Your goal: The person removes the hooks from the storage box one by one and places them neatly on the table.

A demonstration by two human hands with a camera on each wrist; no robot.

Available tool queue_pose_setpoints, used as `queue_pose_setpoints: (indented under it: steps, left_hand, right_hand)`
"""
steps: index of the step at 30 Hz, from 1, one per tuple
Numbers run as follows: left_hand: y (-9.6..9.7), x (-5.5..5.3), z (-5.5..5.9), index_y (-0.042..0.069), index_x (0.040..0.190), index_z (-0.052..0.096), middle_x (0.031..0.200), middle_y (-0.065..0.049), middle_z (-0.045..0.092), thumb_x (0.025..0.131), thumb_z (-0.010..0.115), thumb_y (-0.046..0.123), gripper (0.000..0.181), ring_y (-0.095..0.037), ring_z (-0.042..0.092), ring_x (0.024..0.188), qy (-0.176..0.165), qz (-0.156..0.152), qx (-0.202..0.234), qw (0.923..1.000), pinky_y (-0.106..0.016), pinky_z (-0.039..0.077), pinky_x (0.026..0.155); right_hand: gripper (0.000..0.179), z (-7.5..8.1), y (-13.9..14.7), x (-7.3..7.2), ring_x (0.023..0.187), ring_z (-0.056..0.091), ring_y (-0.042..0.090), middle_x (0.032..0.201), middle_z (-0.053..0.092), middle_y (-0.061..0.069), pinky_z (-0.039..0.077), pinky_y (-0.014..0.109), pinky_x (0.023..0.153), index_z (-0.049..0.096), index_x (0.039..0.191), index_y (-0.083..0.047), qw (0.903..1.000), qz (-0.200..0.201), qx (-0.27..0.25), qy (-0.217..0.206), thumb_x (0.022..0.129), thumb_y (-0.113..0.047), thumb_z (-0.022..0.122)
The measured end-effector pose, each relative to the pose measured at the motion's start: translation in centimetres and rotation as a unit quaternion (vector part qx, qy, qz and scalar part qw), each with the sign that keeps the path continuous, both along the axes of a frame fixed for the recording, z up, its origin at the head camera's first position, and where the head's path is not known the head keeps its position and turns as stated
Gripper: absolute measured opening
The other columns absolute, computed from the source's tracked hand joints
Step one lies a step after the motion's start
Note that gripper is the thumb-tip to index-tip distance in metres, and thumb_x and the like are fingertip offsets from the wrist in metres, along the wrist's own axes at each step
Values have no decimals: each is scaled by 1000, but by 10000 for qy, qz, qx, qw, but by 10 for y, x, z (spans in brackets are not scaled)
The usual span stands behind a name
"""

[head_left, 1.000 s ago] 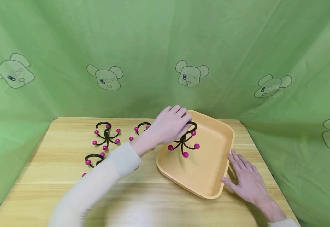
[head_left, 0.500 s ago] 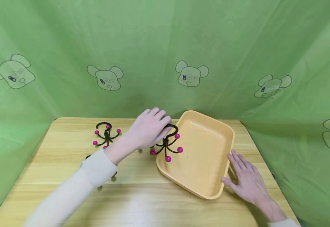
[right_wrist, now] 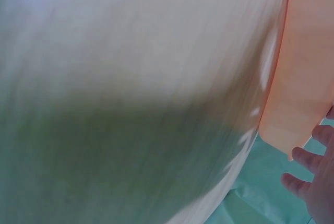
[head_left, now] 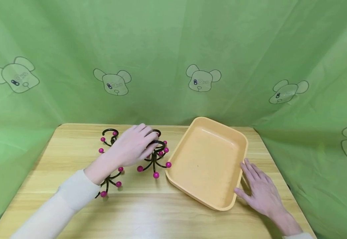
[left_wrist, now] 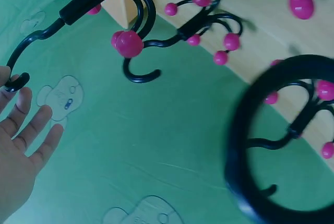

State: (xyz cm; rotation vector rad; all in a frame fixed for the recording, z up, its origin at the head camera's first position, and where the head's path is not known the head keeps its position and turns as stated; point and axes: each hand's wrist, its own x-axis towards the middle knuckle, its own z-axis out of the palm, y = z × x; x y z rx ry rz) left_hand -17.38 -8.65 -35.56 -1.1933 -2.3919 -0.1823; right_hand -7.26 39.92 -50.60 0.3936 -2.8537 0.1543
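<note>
My left hand (head_left: 133,146) pinches a black hook hanger (head_left: 154,158) with pink ball tips by its curved top. Its arms hang downward, left of the yellow-orange tray (head_left: 204,162). In the left wrist view, fingertips and thumb meet at the end of the held hanger's hook (left_wrist: 28,38). Behind it in the head view stands another such hanger (head_left: 156,132), partly covered. My right hand (head_left: 260,192) lies by the tray's right side, fingers spread and fingertips at its wall. The right wrist view catches those fingers (right_wrist: 308,158) beside the tray wall (right_wrist: 300,51).
Two more hangers stand at the left of the wooden table (head_left: 149,212): one at the back (head_left: 110,139), partly behind my left hand, and one nearer (head_left: 109,180), partly behind the wrist. A green curtain (head_left: 161,49) with bear-face outlines encloses the back and sides.
My left hand has carried the held hanger leftward, from over the tray to the table left of it, and lower. The right hand stays at the tray's side.
</note>
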Motion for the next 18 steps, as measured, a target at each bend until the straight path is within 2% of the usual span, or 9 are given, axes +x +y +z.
queue_pose_setpoints:
  steps: [4,8,15,18]
  left_hand:
    - [-11,5,-9,13,109,69,101,-2,70,103,64,29,17,-23,65,99,-67,-5,-54,10000,-37,59,89]
    - [-20,10,-18,13,108,70,100,-2,69,103,65,30,18,-22,64,96,-198,29,-47,9998,-37,58,85]
    - [-30,17,-36,14,106,69,98,-1,68,99,71,30,18,-20,65,94,-125,71,18,9999,-34,57,80]
    - [-33,19,-44,15,106,68,97,1,68,100,70,30,17,-18,64,93,-188,124,-42,9997,-32,57,80]
  right_hand:
    - [102,0,0,0,146,45,47,174,29,14,39,70,108,29,167,-11,10000,-6,14,-9,88,-59,74]
    - [102,-1,0,0,146,45,47,174,29,15,40,70,108,29,167,-11,10000,-17,20,-15,88,-58,74]
    - [102,-1,1,-1,147,43,47,175,27,13,39,70,108,28,167,-12,10000,-32,25,-24,88,-58,74]
    - [103,-1,1,-1,147,44,47,175,28,13,40,70,108,28,167,-12,10000,-29,41,-26,88,-58,74]
